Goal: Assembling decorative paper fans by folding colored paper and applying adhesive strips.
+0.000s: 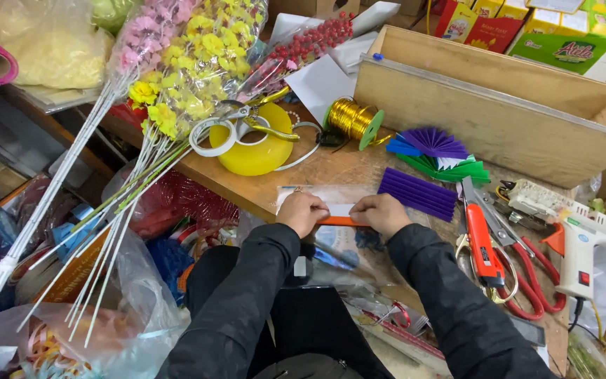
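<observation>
My left hand [303, 211] and my right hand [381, 213] press side by side on a narrow orange strip of paper [338, 220] at the near edge of the wooden table [331, 168]. A white paper piece [340, 210] shows between the two hands, over a clear plastic sheet [320, 193]. Fingers of both hands are curled down onto the strip. A pleated purple paper piece [417, 194] lies just beyond my right hand. Black sleeves cover both arms.
Folded purple, blue and green paper fans [438, 153] lie further back. Red-handled scissors [506, 260], an orange cutter [482, 245] and a white glue gun [580, 245] lie right. A gold wire spool [354, 121], yellow tape roll [254, 149], artificial flowers [184, 77] and a wooden box [499, 105] stand behind.
</observation>
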